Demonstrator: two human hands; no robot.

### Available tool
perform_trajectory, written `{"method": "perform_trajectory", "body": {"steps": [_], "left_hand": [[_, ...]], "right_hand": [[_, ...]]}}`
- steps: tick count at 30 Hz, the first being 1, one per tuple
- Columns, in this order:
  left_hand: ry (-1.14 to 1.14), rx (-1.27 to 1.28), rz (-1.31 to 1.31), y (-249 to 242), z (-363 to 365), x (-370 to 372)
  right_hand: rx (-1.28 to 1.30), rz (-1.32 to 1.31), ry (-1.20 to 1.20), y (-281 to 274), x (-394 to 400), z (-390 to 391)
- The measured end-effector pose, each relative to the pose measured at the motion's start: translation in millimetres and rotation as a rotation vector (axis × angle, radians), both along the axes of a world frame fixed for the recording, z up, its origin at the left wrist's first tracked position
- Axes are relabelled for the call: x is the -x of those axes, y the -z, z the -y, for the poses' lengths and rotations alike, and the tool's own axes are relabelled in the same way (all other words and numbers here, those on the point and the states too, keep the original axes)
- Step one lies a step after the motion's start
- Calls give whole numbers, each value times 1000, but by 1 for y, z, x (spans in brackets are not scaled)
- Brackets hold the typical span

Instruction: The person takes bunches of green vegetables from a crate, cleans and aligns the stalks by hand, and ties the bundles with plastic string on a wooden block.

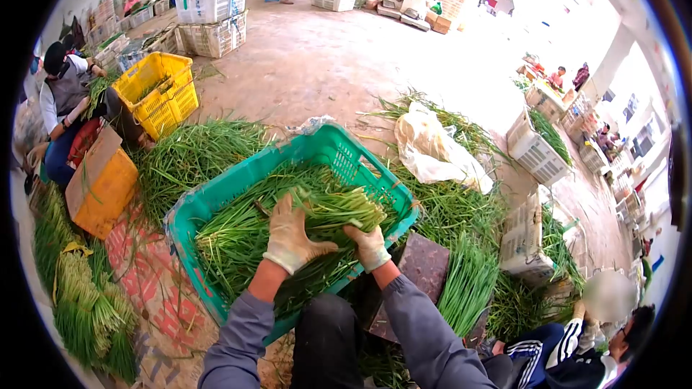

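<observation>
A bunch of garlic chives (339,207) lies across the top of the green crate (189,205), its pale stem ends pointing right. My right hand (369,246), in a light work glove, is closed around the lower side of the bunch near those ends. My left hand (290,236), also gloved, rests against the leafy side, thumb spread wide and fingers stretched out. More loose chives (241,248) fill the crate below both hands. To the right of the crate, a neat pile of chives (467,284) leans beside a dark block (419,274).
Loose greens (194,155) cover the floor around the crate. A yellow crate (157,97) and an orange box (101,184) stand left, near a seated person (65,101). A clear plastic bag (436,145) lies right. Another person (577,356) sits lower right by white crates (525,241).
</observation>
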State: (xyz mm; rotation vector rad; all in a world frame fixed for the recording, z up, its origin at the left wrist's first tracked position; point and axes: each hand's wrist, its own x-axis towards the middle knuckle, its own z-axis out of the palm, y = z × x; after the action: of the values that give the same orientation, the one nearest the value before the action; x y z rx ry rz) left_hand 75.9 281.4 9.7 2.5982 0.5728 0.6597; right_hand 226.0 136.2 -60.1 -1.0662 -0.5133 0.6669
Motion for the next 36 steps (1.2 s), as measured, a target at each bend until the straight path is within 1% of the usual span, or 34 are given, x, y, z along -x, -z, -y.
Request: {"method": "perform_trajectory", "body": {"steps": [1, 2, 3, 4, 5, 6, 7, 8, 9, 10, 11, 12, 13, 14, 16, 17, 18, 20, 21, 22, 24, 25, 26, 28, 29, 30, 32, 34, 36], "left_hand": [[23, -34, 59, 8, -5, -8], [29, -33, 59, 20, -9, -14], [259, 253, 121, 19, -11, -19], [487, 539, 184, 18, -11, -22], [609, 950, 181, 18, -4, -21], [616, 946, 184, 22, -6, -24], [654, 954, 81, 28, -10, -27], [689, 962, -24, 35, -12, -29], [689, 772, 26, 34, -10, -29], [688, 773, 25, 39, -7, -28], [661, 904, 47, 45, -4, -26], [633, 1034, 70, 41, 0, -24], [591, 1037, 132, 37, 5, -20], [594, 1033, 131, 29, 5, -15], [541, 647, 128, -1, 7, -3], [547, 732, 195, -10, 10, 2], [549, 728, 196, -10, 12, 3], [508, 945, 270, -7, 16, 8], [468, 887, 271, -15, 17, 17], [468, 883, 270, -16, 14, 19], [393, 732, 426, -11, 11, 26], [354, 869, 476, -1, 9, 32], [348, 887, 452, 9, 10, 37], [352, 1274, 493, 16, 11, 38], [399, 1251, 484, 21, 12, 37], [405, 1249, 480, 17, 14, 40], [455, 1037, 314, 8, 16, 47], [478, 1011, 290, 8, 11, 48], [423, 2121, 477, 15, 1, 45]], "right_hand": [[21, 49, -44, -1, 2, 5], [43, 96, -89, -3, 3, 9], [95, 164, -139, -9, 3, 11], [93, 167, -137, -15, 6, 13], [55, 166, -164, -21, 10, 15], [17, 164, -190, -28, 12, 15], [15, 225, -191, -28, 12, 17], [14, 229, -187, -27, 13, 18], [15, 204, -182, -25, 16, 18], [18, 176, -180, -23, 18, 18], [38, 132, -150, -21, 22, 21], [37, 129, -154, -19, 24, 21], [54, 116, -135, -18, 26, 21], [69, 103, -113, -17, 27, 21], [21, 91, -98, -29, 35, 23], [33, 126, -107, -35, 39, 26], [45, 163, -117, -38, 41, 28], [40, 208, -119, -42, 44, 30], [8, 187, -120, -51, 48, 30], [-24, 165, -120, -59, 51, 30], [14, 174, -114, -60, 49, 26], [62, 175, -107, -65, 53, 27], [124, 190, -139, -71, 53, 27], [101, 183, -182, -74, 58, 22], [47, 171, -155, -71, 62, 19], [44, 171, -149, -66, 63, 17], [37, 177, -172, -58, 64, 15], [41, 207, -169, -65, 69, 15], [87, 212, -197, -69, 71, 14]]}}
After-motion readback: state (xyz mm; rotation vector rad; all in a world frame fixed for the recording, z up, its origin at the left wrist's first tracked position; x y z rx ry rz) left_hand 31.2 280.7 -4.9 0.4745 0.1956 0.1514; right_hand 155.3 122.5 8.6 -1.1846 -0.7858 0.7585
